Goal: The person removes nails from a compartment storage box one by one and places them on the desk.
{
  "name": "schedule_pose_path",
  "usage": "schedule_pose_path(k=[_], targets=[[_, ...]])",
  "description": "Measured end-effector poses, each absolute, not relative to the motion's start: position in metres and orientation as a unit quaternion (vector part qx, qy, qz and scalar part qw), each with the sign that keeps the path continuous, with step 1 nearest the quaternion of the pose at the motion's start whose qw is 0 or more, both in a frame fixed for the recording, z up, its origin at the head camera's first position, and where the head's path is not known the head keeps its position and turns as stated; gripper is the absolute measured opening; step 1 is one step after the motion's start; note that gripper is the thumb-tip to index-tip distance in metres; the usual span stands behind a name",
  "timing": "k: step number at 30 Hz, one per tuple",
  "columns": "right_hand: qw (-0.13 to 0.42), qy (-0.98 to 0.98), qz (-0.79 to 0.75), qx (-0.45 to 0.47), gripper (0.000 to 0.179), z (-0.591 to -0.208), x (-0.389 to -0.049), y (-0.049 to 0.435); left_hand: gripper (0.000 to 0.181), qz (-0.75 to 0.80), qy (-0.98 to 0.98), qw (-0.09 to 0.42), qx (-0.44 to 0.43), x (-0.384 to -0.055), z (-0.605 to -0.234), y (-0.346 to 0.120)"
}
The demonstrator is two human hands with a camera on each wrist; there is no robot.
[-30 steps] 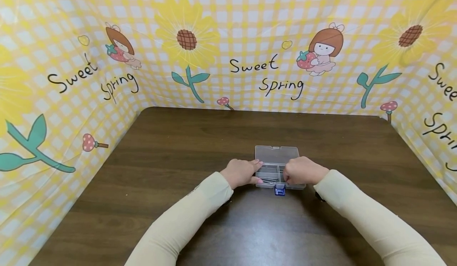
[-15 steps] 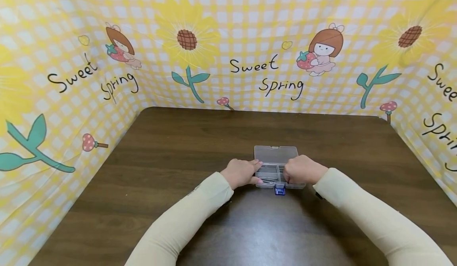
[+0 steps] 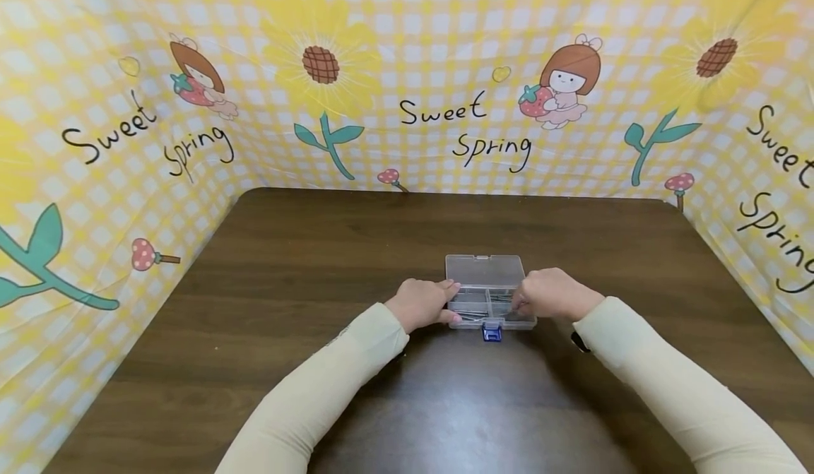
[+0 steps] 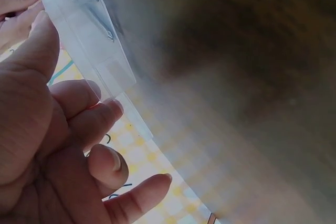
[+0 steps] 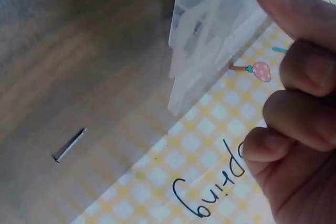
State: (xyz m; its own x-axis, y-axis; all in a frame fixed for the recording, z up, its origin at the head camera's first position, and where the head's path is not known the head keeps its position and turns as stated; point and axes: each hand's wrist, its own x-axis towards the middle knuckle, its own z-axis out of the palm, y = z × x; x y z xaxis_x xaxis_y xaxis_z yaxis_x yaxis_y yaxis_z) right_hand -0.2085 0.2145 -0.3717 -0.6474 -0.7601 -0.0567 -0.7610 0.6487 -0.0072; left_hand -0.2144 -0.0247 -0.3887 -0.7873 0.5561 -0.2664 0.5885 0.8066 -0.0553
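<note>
A clear plastic compartment box (image 3: 488,303) lies on the table with its lid (image 3: 485,270) swung back and its blue latch (image 3: 492,332) at the front. Thin silver nails lie in its compartments. My left hand (image 3: 416,304) grips the box's left end, thumb at the front corner and fingers near the hinge. Over the right compartments, my right hand (image 3: 553,294) has its fingertips dipped toward the inside; several fingers are curled in the right wrist view. I cannot tell whether anything is between its fingertips. One loose nail (image 5: 70,146) lies on the table beside the box.
The dark wooden table (image 3: 331,248) carries the box near its middle. A yellow checked cloth (image 3: 445,57) with flower prints stands as a wall along the back and both sides.
The head view has shifted slightly. My right hand has drawn a little to the right relative to the box, showing more of the right compartments. My left hand keeps its grip.
</note>
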Motion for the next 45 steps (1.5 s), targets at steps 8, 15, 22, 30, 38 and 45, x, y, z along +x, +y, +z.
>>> schedule_pose_path(k=[8,15,22,30,38,45], targets=[[-0.004,0.905,0.063,-0.420,0.012,-0.382,-0.207,0.215,0.067,-0.063,0.942,0.110,0.311,-0.216,-0.387,-0.026],[-0.046,0.902,0.060,-0.425,0.030,-0.391,-0.207,0.215,0.067,-0.063,0.942,0.105,0.314,-0.216,-0.390,-0.025],[-0.045,0.902,0.057,-0.425,0.035,-0.391,-0.209,0.212,0.068,-0.057,0.942,0.114,0.311,-0.216,-0.389,-0.025],[-0.013,0.900,0.048,-0.434,0.036,-0.391,-0.214,0.210,0.068,-0.059,0.943,0.119,0.306,-0.216,-0.388,-0.025],[0.010,0.895,0.046,-0.444,0.039,-0.388,-0.214,0.210,0.068,-0.065,0.943,0.121,0.302,-0.215,-0.387,-0.024],[-0.014,0.889,0.087,-0.449,0.038,-0.384,-0.214,0.205,0.068,-0.071,0.944,0.124,0.298,-0.215,-0.387,-0.022]])
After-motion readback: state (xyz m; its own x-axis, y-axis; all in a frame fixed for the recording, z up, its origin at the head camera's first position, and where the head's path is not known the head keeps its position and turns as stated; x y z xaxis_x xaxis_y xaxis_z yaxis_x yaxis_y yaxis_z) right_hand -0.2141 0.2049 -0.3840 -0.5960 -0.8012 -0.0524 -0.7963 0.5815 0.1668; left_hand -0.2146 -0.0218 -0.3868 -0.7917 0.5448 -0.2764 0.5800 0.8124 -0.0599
